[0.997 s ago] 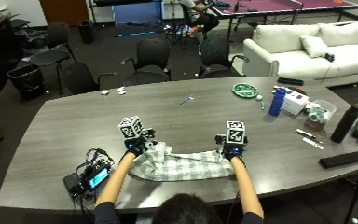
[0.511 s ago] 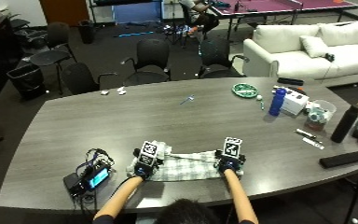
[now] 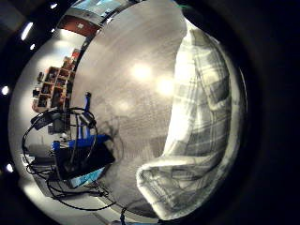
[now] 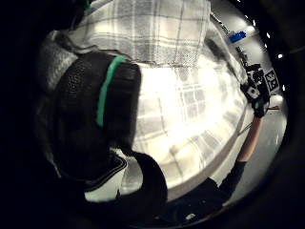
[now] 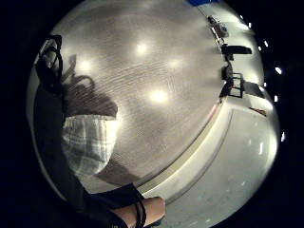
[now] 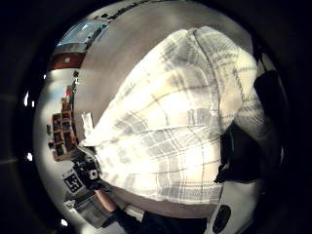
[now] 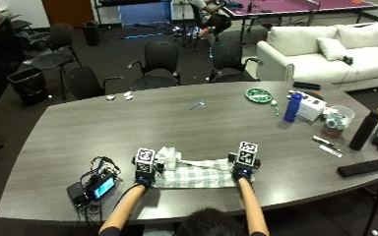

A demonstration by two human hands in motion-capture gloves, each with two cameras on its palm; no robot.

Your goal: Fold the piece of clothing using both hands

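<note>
A grey-and-white plaid cloth (image 7: 195,176) lies as a narrow folded strip on the grey table (image 7: 176,123), close to its near edge. My left hand (image 7: 143,171) grips the strip's left end, where a bunched lump of fabric sits. My right hand (image 7: 243,168) grips the right end. In the left thumb side palm view a curled gloved finger (image 4: 95,119) wraps over the plaid cloth (image 4: 190,109). The right thumb side palm view is filled by the cloth (image 6: 165,131), with a gloved finger (image 6: 243,161) at its edge.
A small screen device with tangled cables (image 7: 94,187) sits just left of my left hand. At the right stand a blue bottle (image 7: 294,107), a black bottle (image 7: 362,130) and a flat black case (image 7: 362,168). A green plate (image 7: 260,94) lies further back.
Both hands have come toward the person with the cloth's far edge, laying it over the near part. The cloth is now a narrower strip.
</note>
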